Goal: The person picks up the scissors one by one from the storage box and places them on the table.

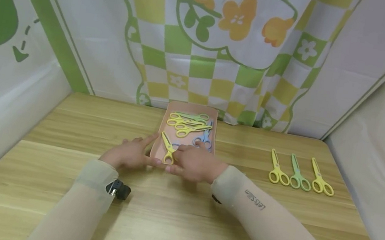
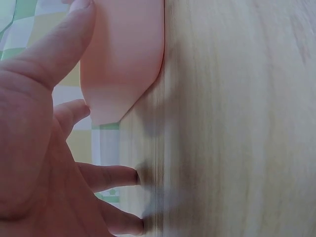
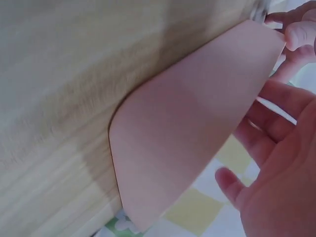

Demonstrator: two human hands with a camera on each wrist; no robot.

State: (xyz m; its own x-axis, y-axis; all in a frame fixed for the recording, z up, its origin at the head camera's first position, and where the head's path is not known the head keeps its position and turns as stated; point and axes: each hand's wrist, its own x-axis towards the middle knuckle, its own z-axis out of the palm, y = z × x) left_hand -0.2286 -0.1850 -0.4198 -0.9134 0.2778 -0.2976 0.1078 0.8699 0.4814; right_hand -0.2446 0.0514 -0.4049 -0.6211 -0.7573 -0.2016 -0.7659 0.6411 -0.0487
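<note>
A pink tray (image 1: pixel 192 109) holds several pairs of scissors, among them yellow scissors (image 1: pixel 167 144) at its near left corner and blue scissors (image 1: pixel 207 135) on its right side. My left hand (image 1: pixel 132 153) spreads around that corner, fingers extended; in the left wrist view its thumb touches the tray wall (image 2: pixel 123 59). Over the near rim reaches my right hand (image 1: pixel 197 162), its fingertips beside the yellow scissors' handle. In the right wrist view, the tray wall (image 3: pixel 182 113) hides part of its fingers, and whether they grip anything cannot be made out.
To the right on the wooden table (image 1: pixel 168 225), yellow scissors (image 1: pixel 276 167), green scissors (image 1: pixel 296 172) and another yellow pair (image 1: pixel 319 176) lie in a row, handles toward me. A checked curtain (image 1: pixel 207 72) hangs just behind the tray.
</note>
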